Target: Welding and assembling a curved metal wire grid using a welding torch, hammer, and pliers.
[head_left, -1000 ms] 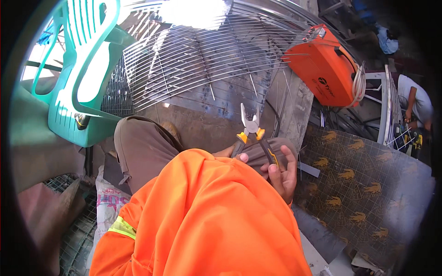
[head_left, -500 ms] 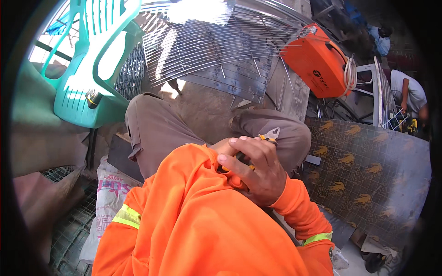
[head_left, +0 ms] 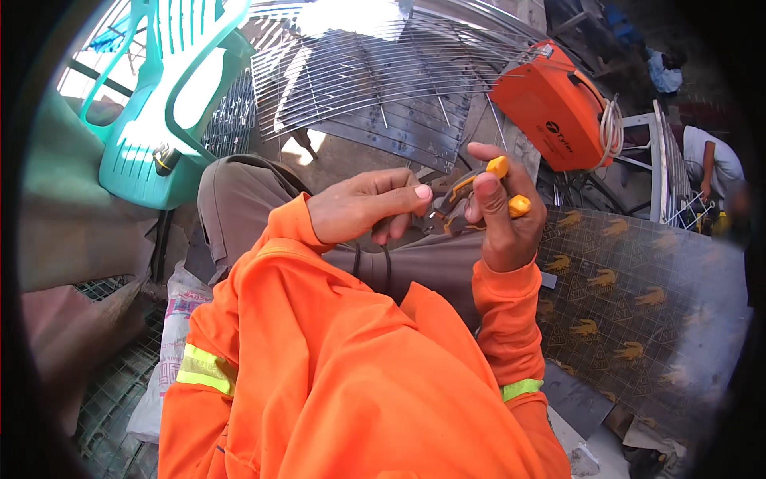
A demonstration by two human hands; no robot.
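Note:
My right hand [head_left: 503, 211] grips a pair of pliers [head_left: 471, 195] with yellow and grey handles, jaws pointing left toward my left hand. My left hand [head_left: 367, 206] pinches a thin dark wire [head_left: 387, 267] that loops down over my lap, its fingertips close to the plier jaws. Both hands meet above my knees, which are covered by grey-brown trousers [head_left: 239, 199]. Orange sleeves with yellow reflective bands cover my forearms.
A metal wire grille [head_left: 375, 72] lies on the ground ahead. A teal plastic chair [head_left: 159, 120] stands at the left, an orange welding machine [head_left: 558, 112] at the upper right. A dark patterned mat [head_left: 638, 303] spreads at the right. Another person [head_left: 710, 168] crouches at the far right.
My right hand turned the pliers from upright to pointing left. My left hand came up to meet them and took hold of the wire. The view shifted slightly.

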